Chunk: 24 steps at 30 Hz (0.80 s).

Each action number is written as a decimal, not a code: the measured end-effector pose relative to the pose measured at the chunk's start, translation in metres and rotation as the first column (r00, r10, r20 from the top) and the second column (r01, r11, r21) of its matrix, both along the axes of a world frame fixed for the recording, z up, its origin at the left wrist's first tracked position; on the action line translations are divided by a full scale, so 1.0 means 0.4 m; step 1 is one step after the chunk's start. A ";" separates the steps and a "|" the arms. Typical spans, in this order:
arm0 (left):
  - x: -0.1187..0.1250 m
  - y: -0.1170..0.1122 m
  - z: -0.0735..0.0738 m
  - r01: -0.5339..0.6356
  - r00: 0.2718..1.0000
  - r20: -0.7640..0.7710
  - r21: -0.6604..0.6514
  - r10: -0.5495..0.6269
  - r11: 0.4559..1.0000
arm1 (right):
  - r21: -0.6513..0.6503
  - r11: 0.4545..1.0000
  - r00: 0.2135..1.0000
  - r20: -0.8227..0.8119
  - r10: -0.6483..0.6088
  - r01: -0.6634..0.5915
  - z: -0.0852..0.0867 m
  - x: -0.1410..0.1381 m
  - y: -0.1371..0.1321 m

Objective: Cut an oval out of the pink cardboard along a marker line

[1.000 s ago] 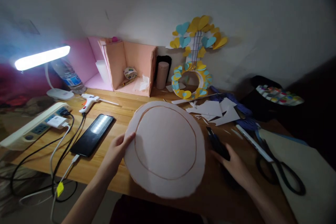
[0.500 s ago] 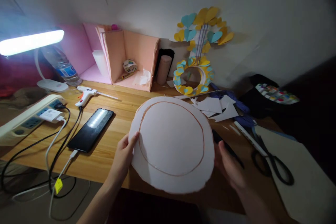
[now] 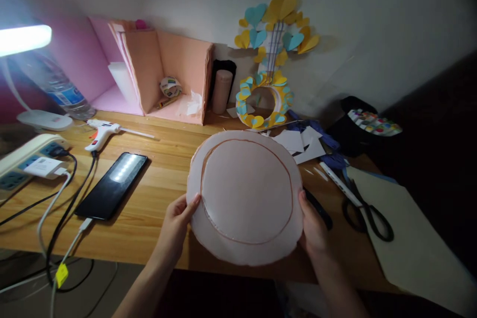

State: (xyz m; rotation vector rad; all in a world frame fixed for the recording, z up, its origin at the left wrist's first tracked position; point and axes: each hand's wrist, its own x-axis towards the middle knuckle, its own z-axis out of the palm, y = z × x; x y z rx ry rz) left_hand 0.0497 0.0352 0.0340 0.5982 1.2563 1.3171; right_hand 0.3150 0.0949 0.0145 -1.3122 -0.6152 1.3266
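A round whitish board [image 3: 246,194] with a rough-cut rim and a brown ring line on its face is held over the desk's front edge, tilted toward me. My left hand [image 3: 183,213] grips its left rim, thumb on the face and fingers behind. On the opposite rim, my right hand [image 3: 313,221] is closed with its thumb at the edge; its other fingers are mostly hidden behind the board. A black-handled tool [image 3: 318,207] lies on the desk just past the right hand, partly covered. Farther right are black-handled scissors [image 3: 380,226].
Left on the wooden desk [image 3: 164,159] are a phone [image 3: 114,186], a white glue gun [image 3: 104,134], a power strip [image 3: 35,151] and cables. Behind stand a pink and peach box [image 3: 143,69] and a heart-covered paper guitar shape [image 3: 274,67]. Paper scraps [image 3: 309,144] lie right.
My right hand has come in from beside the board and closed on its right rim. The board has tilted slightly. The whole view has shifted, so the desk things appear farther left.
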 end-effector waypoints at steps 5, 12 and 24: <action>0.018 0.000 0.011 -0.038 0.997 -0.071 0.003 0.038 0.999 | 0.086 0.995 0.985 0.158 -0.064 0.050 -0.001 0.020 0.001; 0.045 -0.013 -0.005 0.004 0.999 0.048 -0.036 -0.002 0.999 | 0.102 0.989 0.972 0.199 -0.122 0.103 -0.036 0.039 0.005; 0.068 -0.028 0.002 0.015 0.996 -0.084 -0.002 -0.015 1.000 | 0.040 0.974 0.965 0.132 -0.227 0.223 -0.019 -0.026 -0.019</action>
